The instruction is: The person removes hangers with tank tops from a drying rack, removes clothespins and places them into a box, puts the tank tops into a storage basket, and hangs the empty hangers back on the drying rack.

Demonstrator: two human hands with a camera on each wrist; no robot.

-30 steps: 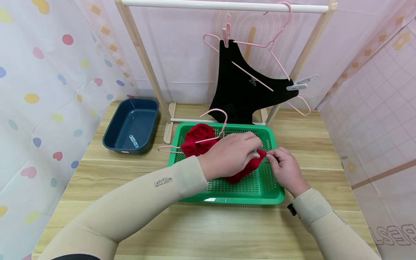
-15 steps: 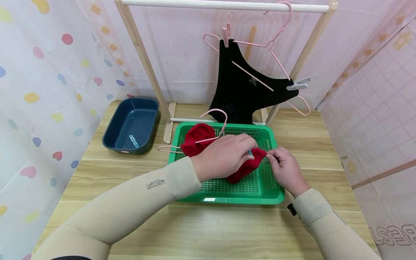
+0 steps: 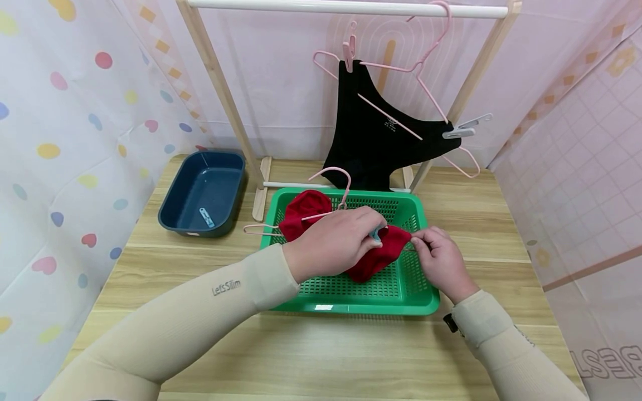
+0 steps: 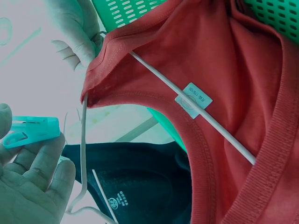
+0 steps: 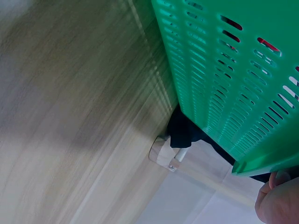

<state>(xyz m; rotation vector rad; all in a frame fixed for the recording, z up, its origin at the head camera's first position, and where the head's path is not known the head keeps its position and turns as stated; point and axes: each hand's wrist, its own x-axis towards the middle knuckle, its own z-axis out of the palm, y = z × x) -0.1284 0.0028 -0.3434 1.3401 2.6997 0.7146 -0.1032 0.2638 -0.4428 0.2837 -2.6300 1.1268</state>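
My left hand (image 3: 336, 242) is over the green basket (image 3: 353, 308), pinching a light blue clothespin (image 4: 35, 130) between thumb and fingers. A red garment (image 3: 383, 253) with a small pale label (image 4: 195, 99) lies across the basket. Running through it is a pink hanger (image 3: 347, 184), whose hook points up and whose left end sticks out past the basket. At the basket's right side my right hand (image 3: 443, 262) pinches the garment's corner near the hanger's end. My left forearm and hand hide part of the red cloth in the head view.
Behind the basket stands a rack with a white rail (image 3: 311, 6). A black garment (image 3: 371, 133) hangs there on another pink hanger, held by a pink clothespin (image 3: 349, 50) and a grey clothespin (image 3: 458, 133). To the left, a dark blue tub (image 3: 168, 209) contains a light blue clothespin (image 3: 206, 218).
My left hand has drawn back to the left with the clothespin, away from the garment's corner. My right hand stays in place on the corner.
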